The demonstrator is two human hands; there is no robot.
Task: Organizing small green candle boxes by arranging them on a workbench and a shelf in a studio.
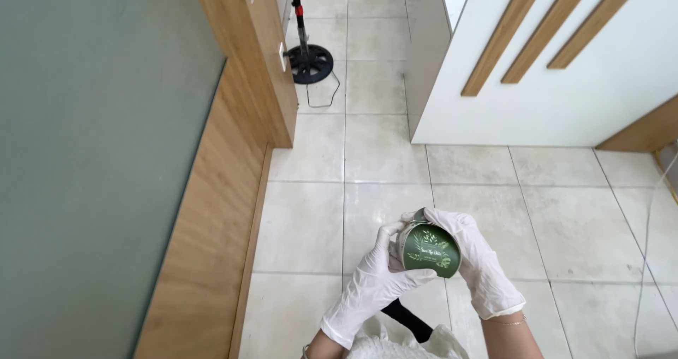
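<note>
Far left of the frame: a grey-green glass panel point(92, 140) edged by a wooden frame point(240, 112), well apart from the work. Upper middle: a black fan base point(311, 63) with its cord on the pale tiled floor point(381, 161). Lower middle, over the tiles and above a white garment point(395, 346): a small round green tin point(428, 249), tilted so its leaf-printed lid faces the camera, clamped between two white-gloved hands. Left hand point(374, 283) closed on the tin's near side, thumb and fingers wrapped along the rim; right hand point(474, 260) closed over its far and right side, fingers curled behind the top. Probably a lid being twisted or pried, judging by the opposed grips. Best done with one hand bracing the body and the other gripping only the lid's edge; slippery gloves call for firm, even pressure, tin kept level against spills. Upper right: a white door point(565, 83) with slanted wooden slats, and a thin white cable point(646, 260) at the right edge.
</note>
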